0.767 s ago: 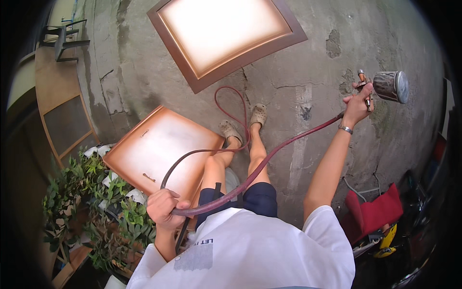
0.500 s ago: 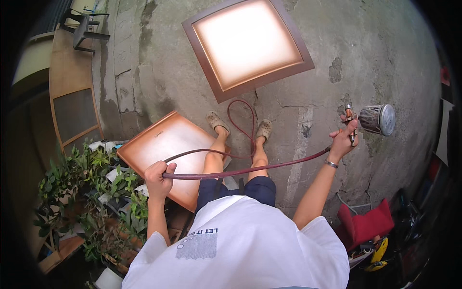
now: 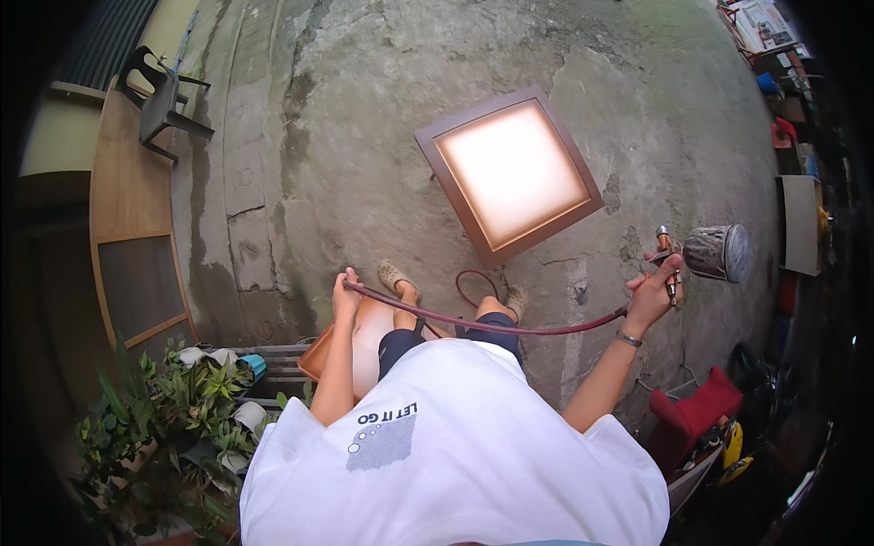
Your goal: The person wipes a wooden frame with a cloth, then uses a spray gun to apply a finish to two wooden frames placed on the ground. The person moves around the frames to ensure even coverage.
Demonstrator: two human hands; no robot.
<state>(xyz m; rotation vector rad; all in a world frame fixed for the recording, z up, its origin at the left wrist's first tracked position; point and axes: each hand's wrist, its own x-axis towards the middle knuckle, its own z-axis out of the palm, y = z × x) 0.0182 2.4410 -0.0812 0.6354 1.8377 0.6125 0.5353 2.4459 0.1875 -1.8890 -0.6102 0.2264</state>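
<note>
The right hand is gripping a spray gun; the left hand is clasping its hose, bare concrete floor lying around the square panel.

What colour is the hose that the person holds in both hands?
The hose is dark red, best seen in the head view, stretched between the left hand and right hand.

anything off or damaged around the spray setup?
Nothing spilled. The concrete floor is cracked and patchy, with broken-out spots beside the brown framed panel, which lies flat. The red air hose runs taut from the left hand to the spray gun in the right hand, crossing above the legs.
</note>
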